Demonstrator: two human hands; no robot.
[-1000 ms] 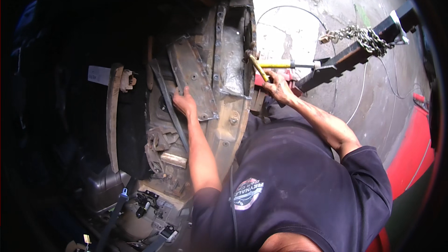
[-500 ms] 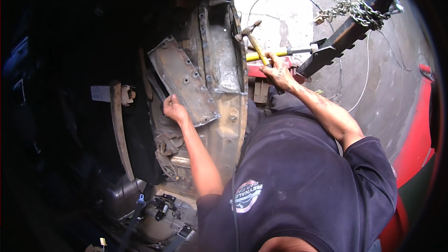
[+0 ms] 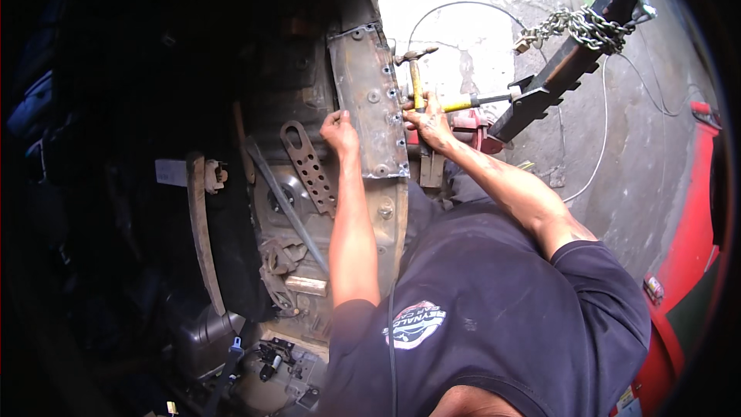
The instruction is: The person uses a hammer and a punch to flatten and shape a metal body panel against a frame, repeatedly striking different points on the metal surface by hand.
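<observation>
My left hand (image 3: 340, 133) is closed at the left long edge of a bare sheet-metal panel (image 3: 363, 100) with holes along its side. The panel lies along the edge of the car's metal floor (image 3: 386, 224), over a recess there. My right hand (image 3: 432, 125) grips a hammer (image 3: 417, 81) by its yellow handle, head pointing away from me, just beyond the panel's right edge. Left of the panel lie a perforated metal strip (image 3: 309, 166) with a slotted end and a long grey bar (image 3: 282, 197).
At the right a black notched steel post (image 3: 552, 89) carries a wrapped chain (image 3: 598, 31). A yellow cylinder (image 3: 461, 104) joins its base behind my right hand. A curved brown strip (image 3: 201, 235) lies at the left; a red body (image 3: 687, 216) stands far right.
My left hand and the panel have moved right; the panel has turned straighter and now covers the recess, uncovering the perforated strip. The hammer has swung more upright, closer to the panel.
</observation>
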